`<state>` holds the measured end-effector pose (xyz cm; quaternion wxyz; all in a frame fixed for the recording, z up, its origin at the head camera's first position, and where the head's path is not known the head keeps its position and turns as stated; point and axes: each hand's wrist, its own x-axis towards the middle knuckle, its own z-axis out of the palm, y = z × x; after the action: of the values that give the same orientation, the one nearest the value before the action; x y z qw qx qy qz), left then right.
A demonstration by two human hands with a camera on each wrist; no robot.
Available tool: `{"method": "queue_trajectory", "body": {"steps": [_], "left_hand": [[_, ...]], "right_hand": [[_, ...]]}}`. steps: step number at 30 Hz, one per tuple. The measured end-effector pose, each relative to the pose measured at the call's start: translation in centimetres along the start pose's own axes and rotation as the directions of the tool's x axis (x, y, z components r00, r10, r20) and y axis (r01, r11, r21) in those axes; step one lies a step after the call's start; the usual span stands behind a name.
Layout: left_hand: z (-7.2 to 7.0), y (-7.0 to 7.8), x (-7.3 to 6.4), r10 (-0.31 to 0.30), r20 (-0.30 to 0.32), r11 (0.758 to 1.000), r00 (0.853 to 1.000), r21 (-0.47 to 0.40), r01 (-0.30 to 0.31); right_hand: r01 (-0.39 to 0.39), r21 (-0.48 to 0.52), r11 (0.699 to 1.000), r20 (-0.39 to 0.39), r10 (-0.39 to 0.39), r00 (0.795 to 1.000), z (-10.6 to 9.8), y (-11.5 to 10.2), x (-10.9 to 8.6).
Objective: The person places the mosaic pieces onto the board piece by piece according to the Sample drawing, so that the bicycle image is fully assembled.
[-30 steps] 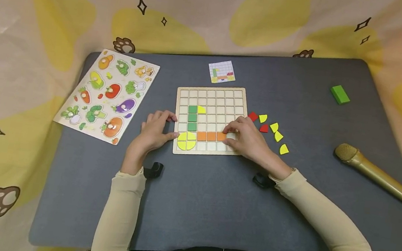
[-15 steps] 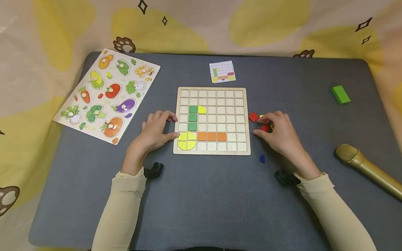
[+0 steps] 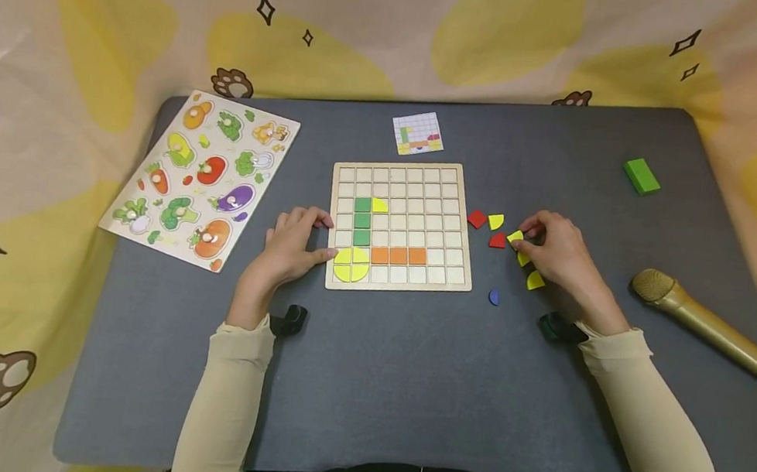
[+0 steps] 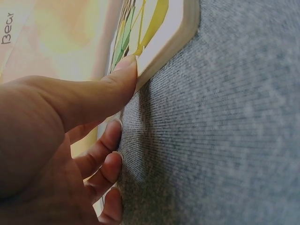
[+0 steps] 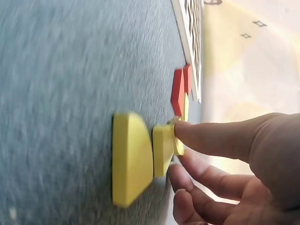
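Observation:
A wooden grid board (image 3: 397, 290) lies in the middle of the table, holding yellow quarter-circle pieces (image 3: 351, 265), green squares (image 3: 362, 221) and orange squares (image 3: 399, 256). At its left edge rests my left hand (image 3: 291, 248); in the left wrist view the thumb (image 4: 117, 84) touches the board's rim and the other fingers lie relaxed. Right of the board, my right hand (image 3: 562, 253) pinches a yellow quarter-circle piece (image 3: 515, 237) between thumb and fingers. Two more yellow quarters (image 5: 132, 159) lie close by. Red pieces (image 3: 476, 218) and another yellow quarter (image 3: 495, 221) sit nearer the board.
Behind the board lies a small pattern card (image 3: 418, 133). A vegetable puzzle board (image 3: 201, 178) is at the left. On the right are a green block (image 3: 641, 176) and a gold microphone (image 3: 718, 329). A blue half-round piece (image 3: 494, 297) lies near the board's right corner.
My right hand has left the orange squares on the board and moved right to the loose pieces, where it now pinches a yellow quarter. The blue piece has come into view. My left hand stays put.

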<state>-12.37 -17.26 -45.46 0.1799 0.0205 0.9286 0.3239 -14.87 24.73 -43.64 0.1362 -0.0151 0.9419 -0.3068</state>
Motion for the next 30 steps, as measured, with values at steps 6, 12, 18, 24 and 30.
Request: {"method": "queue_trajectory", "body": {"steps": [6, 12, 18, 24, 30], "left_hand": [[0.0, 0.0, 0.0, 0.001, -0.004, 1.000, 1.000, -0.002, -0.001], [0.0, 0.0, 0.0, -0.002, -0.007, 1.000, 1.000, -0.002, 0.002], [0.0, -0.1, 0.1, 0.001, -0.007, 1.000, 1.000, 0.003, -0.001], [0.0, -0.1, 0.2, 0.003, -0.009, 1.000, 1.000, -0.002, -0.003], [0.1, -0.1, 0.1, -0.003, -0.013, 1.000, 1.000, -0.003, 0.003]], "right_hand": [[0.045, 0.042, 0.998, -0.065, -0.042, 0.997, 0.6, -1.1, -0.2], [0.230, 0.078, 0.970, -0.143, -0.217, 0.966, 2.2, -2.7, 0.3], [0.320, 0.103, 0.942, -0.073, -0.314, 0.947, 4.5, -4.8, 0.5], [0.353, 0.101, 0.930, 0.007, -0.356, 0.935, 6.3, -6.1, 0.8], [0.403, 0.091, 0.910, 0.060, -0.409, 0.910, 6.7, -6.3, 0.9]]}}
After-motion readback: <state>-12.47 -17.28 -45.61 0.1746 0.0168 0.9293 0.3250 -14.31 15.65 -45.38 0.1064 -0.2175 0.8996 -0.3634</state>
